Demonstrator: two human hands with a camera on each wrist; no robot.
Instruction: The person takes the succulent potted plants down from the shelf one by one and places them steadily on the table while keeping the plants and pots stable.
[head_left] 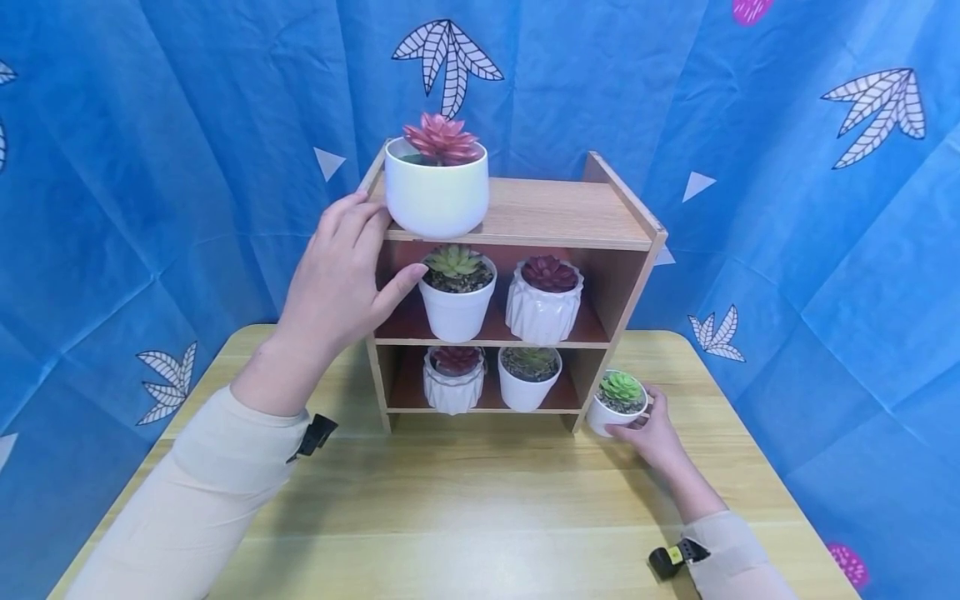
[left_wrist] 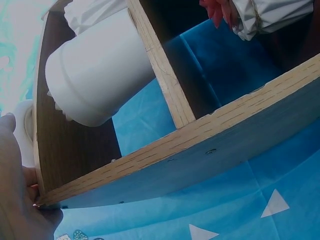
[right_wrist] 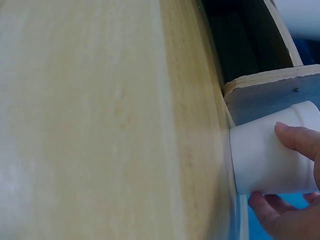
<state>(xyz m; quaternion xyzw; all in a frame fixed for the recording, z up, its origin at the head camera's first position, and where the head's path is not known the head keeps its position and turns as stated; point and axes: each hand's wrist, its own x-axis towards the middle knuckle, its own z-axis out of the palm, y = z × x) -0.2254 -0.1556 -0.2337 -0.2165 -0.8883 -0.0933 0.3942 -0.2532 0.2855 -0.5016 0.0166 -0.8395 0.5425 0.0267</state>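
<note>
In the head view my left fingers [head_left: 367, 229] bend over the top left corner of the shelf [head_left: 555, 212], close by the bowl [head_left: 437, 196] of the pink plant [head_left: 442, 140], with the thumb near the plain pot [head_left: 457, 315] below. My right fingers [head_left: 657, 402] curl round the green pot [head_left: 602, 417], just beside the shelf's right foot — outside the compartments, low down by the bench [head_left: 465, 508]. In the left wrist view my fingers hold the shelf at its corner edge; I judge that this steadies it. In the right wrist view my fingers are narrowed to the green pot's width, thumb on one side, the rest opposite, and its base seems to meet the bench. The step looks like handling this pot — lifting or setting down, I cannot tell — so the next move calls for an upright pot and a still shelf.
</note>
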